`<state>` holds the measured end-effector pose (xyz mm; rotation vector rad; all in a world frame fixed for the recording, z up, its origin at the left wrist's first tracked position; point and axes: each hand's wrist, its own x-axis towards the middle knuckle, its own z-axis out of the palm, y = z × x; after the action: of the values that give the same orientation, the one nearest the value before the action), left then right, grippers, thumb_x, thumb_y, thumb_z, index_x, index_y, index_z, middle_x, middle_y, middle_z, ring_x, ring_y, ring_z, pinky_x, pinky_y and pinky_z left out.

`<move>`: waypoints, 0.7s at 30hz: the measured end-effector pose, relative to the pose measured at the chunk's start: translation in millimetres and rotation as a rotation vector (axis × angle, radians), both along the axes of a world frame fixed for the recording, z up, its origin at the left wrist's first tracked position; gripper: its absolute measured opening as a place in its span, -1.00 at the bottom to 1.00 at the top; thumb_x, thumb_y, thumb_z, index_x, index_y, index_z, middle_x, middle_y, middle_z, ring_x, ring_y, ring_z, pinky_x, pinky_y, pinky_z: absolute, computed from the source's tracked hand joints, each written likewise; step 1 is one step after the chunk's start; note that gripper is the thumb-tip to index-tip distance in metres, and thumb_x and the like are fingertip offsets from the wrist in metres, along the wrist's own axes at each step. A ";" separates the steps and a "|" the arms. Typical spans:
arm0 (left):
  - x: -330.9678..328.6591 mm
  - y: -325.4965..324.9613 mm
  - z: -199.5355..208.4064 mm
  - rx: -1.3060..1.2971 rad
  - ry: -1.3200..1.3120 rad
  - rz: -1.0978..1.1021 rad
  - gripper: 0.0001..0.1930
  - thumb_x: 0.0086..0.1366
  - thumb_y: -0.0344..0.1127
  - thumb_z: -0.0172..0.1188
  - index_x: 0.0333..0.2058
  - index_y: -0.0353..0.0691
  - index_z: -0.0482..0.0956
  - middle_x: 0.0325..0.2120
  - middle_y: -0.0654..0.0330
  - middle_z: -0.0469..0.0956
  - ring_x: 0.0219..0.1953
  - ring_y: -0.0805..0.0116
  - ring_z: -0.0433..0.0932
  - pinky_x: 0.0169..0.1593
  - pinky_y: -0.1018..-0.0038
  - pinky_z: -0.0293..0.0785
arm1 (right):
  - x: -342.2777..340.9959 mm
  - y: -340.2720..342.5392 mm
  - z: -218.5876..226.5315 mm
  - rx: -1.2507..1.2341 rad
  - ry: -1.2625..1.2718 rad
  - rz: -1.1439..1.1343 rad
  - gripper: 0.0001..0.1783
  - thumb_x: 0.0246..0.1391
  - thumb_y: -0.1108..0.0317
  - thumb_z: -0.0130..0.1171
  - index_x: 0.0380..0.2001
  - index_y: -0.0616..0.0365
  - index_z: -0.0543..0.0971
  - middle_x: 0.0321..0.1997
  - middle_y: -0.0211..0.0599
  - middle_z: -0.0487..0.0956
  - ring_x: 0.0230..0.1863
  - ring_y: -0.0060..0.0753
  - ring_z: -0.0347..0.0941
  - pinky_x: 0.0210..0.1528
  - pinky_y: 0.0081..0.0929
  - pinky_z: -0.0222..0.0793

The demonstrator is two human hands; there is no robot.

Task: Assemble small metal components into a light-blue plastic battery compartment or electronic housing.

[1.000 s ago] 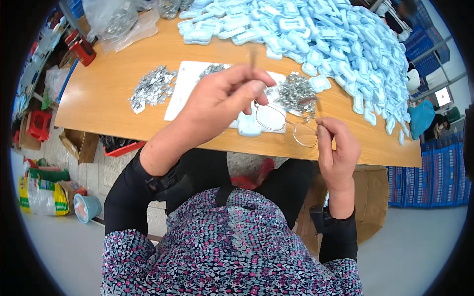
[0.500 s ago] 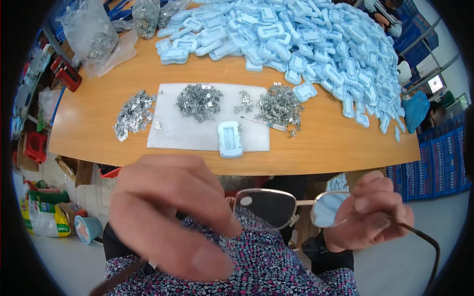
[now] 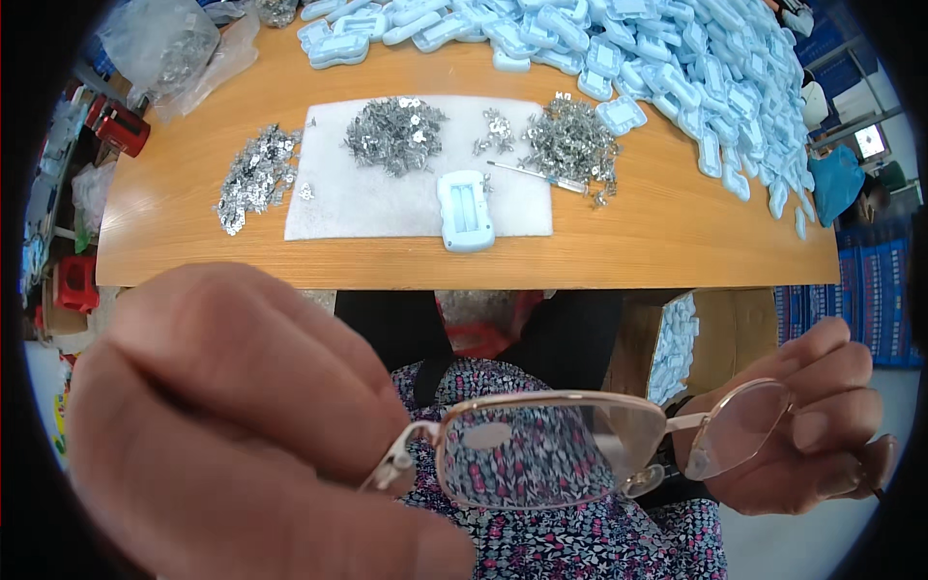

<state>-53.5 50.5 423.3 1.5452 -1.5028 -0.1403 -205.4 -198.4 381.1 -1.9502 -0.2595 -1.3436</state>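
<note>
Left grip point(image 3: 242, 406) and right grip point(image 3: 822, 435) hold glasses point(image 3: 619, 447) between them; probably light, springy, fragile; best held near hinges point(image 3: 396, 464).

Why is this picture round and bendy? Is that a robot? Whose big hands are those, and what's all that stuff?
No robot here, just a person. The camera sits on their head and looks down, and its very wide lens bends straight edges. The left hand looks huge because it is close to the camera. It holds one side of a pair of eyeglasses, and the right hand holds the other side.

Beyond them is a wooden table with a white mat. A light-blue plastic case lies across the mat's near edge. Around it are heaps of small metal pieces and a thin tool. Farther back is a big pile of light-blue cases.
</note>
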 end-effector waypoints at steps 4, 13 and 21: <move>12.5 -4.6 1.5 0.055 -0.013 -0.061 -0.78 0.07 -0.51 0.39 -0.45 -0.15 0.47 -0.43 0.25 0.52 -0.44 0.37 0.47 -0.38 0.51 0.48 | 5.0 -2.8 -5.6 0.072 -0.032 0.013 -0.73 0.42 0.22 -0.17 -0.45 -0.09 0.29 -0.48 -0.55 0.30 -0.45 -0.51 0.07 -0.26 -0.32 0.02; 2.2 -8.6 8.6 0.032 0.142 -0.007 -0.82 0.14 -0.48 0.33 -0.29 -0.15 0.56 -0.38 0.23 0.61 -0.35 0.36 0.54 -0.28 0.42 0.57 | -22.8 -20.8 -3.6 0.026 0.090 0.103 -0.74 0.37 0.29 -0.14 -0.48 -0.07 0.34 -0.46 -0.56 0.27 -0.45 -0.50 0.05 -0.26 -0.32 -0.01; -2.8 -11.6 -30.8 -0.385 0.187 -0.027 -0.82 0.20 -0.50 0.29 -0.24 -0.16 0.51 -0.33 0.23 0.62 -0.33 0.43 0.55 -0.26 0.53 0.58 | 11.3 -4.5 -17.1 0.062 -0.157 0.013 -0.67 0.40 0.20 -0.16 -0.52 -0.06 0.33 -0.49 -0.57 0.26 -0.46 -0.49 0.07 -0.22 -0.33 0.05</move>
<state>-56.3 39.0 392.4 1.1710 -1.3138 -0.0088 -194.2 -202.8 363.9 -1.7919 -0.3022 -1.4812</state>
